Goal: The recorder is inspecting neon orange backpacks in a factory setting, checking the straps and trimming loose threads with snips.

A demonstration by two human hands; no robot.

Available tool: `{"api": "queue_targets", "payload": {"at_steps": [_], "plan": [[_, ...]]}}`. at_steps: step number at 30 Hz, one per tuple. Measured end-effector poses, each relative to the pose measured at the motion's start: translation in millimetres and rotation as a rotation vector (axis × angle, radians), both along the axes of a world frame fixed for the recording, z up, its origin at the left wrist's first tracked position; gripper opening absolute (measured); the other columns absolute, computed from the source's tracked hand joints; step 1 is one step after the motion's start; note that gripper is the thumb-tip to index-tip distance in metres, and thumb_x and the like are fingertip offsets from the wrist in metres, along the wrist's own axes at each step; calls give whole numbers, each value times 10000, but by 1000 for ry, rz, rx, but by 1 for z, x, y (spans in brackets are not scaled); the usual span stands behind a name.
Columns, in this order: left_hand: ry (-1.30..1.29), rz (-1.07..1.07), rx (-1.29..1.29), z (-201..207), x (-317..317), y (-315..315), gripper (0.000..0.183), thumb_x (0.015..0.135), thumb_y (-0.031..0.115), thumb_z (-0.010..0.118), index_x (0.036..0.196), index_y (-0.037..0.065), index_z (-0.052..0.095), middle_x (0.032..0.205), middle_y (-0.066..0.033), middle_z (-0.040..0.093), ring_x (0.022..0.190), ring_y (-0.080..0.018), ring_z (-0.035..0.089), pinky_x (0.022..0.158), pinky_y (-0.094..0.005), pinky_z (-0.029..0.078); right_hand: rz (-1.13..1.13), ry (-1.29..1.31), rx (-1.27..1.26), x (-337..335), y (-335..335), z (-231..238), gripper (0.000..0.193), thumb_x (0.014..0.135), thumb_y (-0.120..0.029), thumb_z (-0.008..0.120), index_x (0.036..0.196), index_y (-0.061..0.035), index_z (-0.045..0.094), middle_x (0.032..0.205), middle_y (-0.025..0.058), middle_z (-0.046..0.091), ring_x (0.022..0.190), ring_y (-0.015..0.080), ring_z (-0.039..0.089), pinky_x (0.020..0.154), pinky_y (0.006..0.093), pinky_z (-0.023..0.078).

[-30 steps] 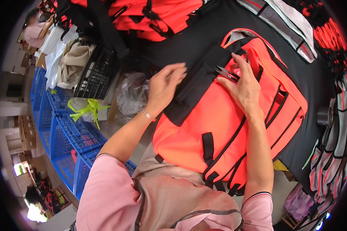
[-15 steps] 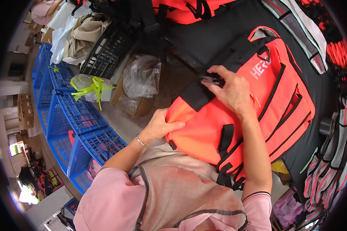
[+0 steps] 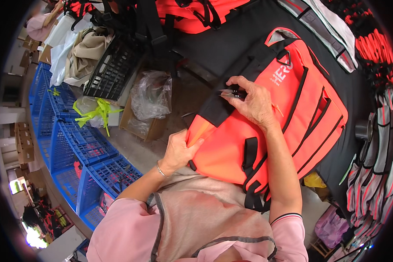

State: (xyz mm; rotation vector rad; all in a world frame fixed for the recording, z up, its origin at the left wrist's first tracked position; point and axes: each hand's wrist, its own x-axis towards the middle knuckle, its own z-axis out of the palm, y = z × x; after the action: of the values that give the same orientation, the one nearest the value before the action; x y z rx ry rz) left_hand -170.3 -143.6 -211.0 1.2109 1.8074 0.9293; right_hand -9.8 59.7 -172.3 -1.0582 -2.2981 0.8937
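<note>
A bright orange-red backpack [image 3: 225,153] with black straps and zips lies across my lap and the black table surface. My left hand [image 3: 179,149] pinches its left edge between thumb and fingers, pulling the orange fabric up into a fold. Over the bag's black panel [image 3: 212,109], my right hand [image 3: 255,105] is closed round small thread snips [image 3: 234,93] with dark handles and pale metal blades that point left. Most of the snips' grip is hidden by the fingers.
Blue plastic crates [image 3: 91,139] stand at the left. Behind them are a black crate [image 3: 109,67] and a carton with clear plastic bags [image 3: 150,100]. More orange bags [image 3: 192,15] lie at the far edge. Grey straps [image 3: 375,174] hang at the right beside a roll of dark tape [image 3: 362,130].
The whole scene has shifted slightly left in view. My left hand has lifted the bag's edge a little, turning its fingers upward. My right hand keeps the snips near the black panel.
</note>
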Motion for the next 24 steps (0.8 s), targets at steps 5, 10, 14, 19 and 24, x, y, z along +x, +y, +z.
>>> {"api": "queue_targets", "payload": {"at_steps": [5, 10, 14, 19, 24], "plan": [[27, -2, 53, 8, 13, 17, 251, 830, 144, 745, 1004, -25, 679, 870, -201, 696, 746, -274, 695, 693, -354, 529, -3, 174, -181, 18, 6, -4, 343, 813, -134, 780, 1122, -57, 655, 940, 55, 714, 834, 136, 676, 768, 281, 529], [-677, 275, -57, -29, -14, 15, 302, 947, 128, 651, 1195, -42, 617, 1105, -78, 677, 946, -137, 647, 840, -289, 519, -85, 492, -486, 43, -6, 42, 314, 872, -11, 688, 1182, -28, 637, 962, 49, 673, 844, 94, 639, 762, 256, 515], [-718, 180, -17, -27, -21, 25, 354, 980, 227, 608, 1212, -40, 590, 1112, -100, 675, 954, -171, 663, 851, -325, 532, -358, 737, -243, 153, -21, 105, 282, 881, 62, 616, 1143, -36, 654, 917, -7, 646, 771, 40, 581, 699, 214, 488], [-773, 103, -13, -31, -32, 34, 410, 985, 274, 588, 1246, -41, 559, 1153, -130, 662, 996, -222, 672, 869, -357, 545, -1016, 642, 50, 291, -2, 90, 214, 913, -68, 628, 1109, 14, 659, 777, -8, 615, 703, 44, 541, 643, 207, 435], [-802, 157, -7, -31, -25, 39, 452, 997, 312, 566, 1285, -35, 532, 1197, -143, 650, 1038, -250, 670, 895, -374, 549, -1204, 333, 68, 394, 48, -5, 466, 846, -213, 695, 1227, 43, 616, 908, 100, 692, 839, 174, 638, 795, 318, 493]]}}
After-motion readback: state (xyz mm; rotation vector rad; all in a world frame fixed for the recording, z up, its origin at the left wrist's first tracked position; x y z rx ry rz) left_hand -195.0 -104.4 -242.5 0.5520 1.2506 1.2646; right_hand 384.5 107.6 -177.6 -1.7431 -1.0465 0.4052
